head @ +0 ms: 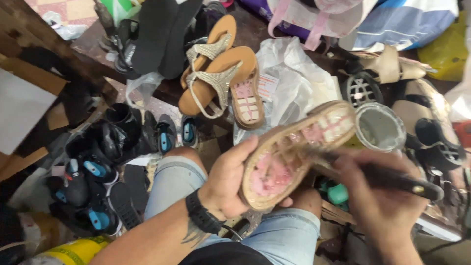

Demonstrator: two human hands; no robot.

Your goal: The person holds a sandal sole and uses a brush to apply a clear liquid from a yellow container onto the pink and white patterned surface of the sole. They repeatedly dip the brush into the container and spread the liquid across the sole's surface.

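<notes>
At the far left, a heap of black-and-blue sports shoes (93,181) is crowding the floor, leaving little open room beside the person's knee in light denim (171,179). Above them, the dark wooden desk (171,91) is running to its front edge, where two tan sandals with glittery silver straps (216,73) are lying side by side, one overhanging the edge. A third matching sandal is lying sole-up just beside them. The left hand (228,184) is clamped around the heel end of one upturned tan sandal sole with pink grid cells (294,152), holding it over the lap. To the right, the right hand (380,196) is gripping one dark-handled brush (392,177), its tip touching the sole. One open round tin (380,127) is sitting just behind.
</notes>
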